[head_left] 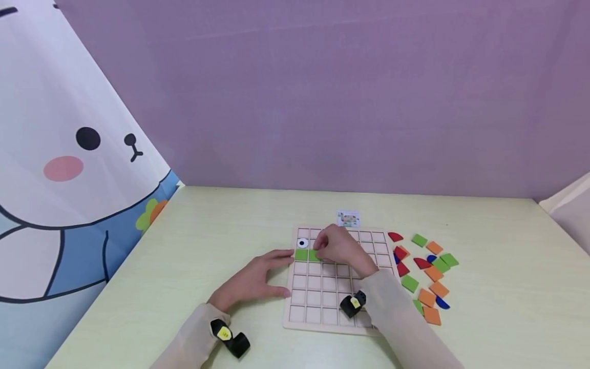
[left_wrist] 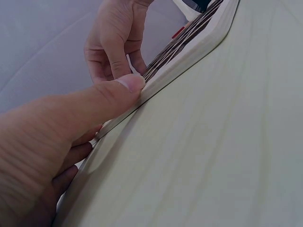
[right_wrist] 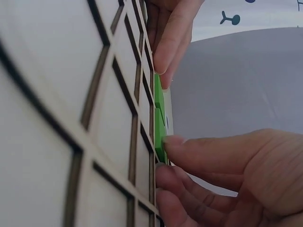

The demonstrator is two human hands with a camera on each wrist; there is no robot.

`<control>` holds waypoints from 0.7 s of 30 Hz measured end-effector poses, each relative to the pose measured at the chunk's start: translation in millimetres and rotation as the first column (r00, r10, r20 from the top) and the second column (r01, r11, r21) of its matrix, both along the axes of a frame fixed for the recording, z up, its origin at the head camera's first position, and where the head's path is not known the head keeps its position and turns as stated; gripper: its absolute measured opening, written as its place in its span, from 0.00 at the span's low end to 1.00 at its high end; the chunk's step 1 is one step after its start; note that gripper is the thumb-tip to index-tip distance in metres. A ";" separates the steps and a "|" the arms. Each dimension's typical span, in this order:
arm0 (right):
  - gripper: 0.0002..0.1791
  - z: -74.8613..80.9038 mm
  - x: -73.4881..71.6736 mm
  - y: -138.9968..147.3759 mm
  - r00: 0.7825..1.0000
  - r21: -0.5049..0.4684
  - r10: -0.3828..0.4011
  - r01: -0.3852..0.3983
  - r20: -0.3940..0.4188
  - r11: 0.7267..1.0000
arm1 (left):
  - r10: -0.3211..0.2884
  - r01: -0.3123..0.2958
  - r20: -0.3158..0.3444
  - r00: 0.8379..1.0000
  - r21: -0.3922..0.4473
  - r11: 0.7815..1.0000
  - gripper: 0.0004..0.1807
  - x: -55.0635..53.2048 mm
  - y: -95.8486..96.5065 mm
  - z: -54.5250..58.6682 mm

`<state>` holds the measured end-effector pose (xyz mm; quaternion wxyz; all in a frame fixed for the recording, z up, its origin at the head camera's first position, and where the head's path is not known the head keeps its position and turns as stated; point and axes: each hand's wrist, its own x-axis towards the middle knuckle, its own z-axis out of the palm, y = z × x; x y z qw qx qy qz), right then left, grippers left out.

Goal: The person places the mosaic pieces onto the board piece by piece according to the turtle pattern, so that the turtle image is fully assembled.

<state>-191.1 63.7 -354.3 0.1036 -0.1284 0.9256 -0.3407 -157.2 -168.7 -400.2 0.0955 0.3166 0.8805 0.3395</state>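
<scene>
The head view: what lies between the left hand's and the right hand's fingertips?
Two green square tiles, side by side on the pale wooden grid board; the right hand touches the nearer one. The head and right wrist views show this.

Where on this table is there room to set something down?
Bare tabletop lies right of the loose coloured pieces, and between the left sleeve and cartoon curtain. It's crowded right of the grid board, where those pieces cluster beside the right sleeve.
</scene>
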 end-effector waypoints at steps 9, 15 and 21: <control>0.07 5.2 3.3 4.7 0.998 0.024 0.063 -0.063 0.017 0.998 | -0.008 0.008 -0.006 1.000 0.002 1.000 0.41 -0.3 -1.3 -0.1; 0.07 10.0 9.3 15.1 0.999 0.023 0.045 -0.046 0.019 0.999 | -0.017 0.018 -0.014 1.000 0.009 1.000 0.41 -0.7 -0.9 -2.5; 0.07 11.8 11.6 33.6 0.999 0.033 0.033 -0.034 0.004 0.999 | -0.013 0.013 -0.011 1.000 0.019 1.000 0.41 -1.3 0.9 -2.1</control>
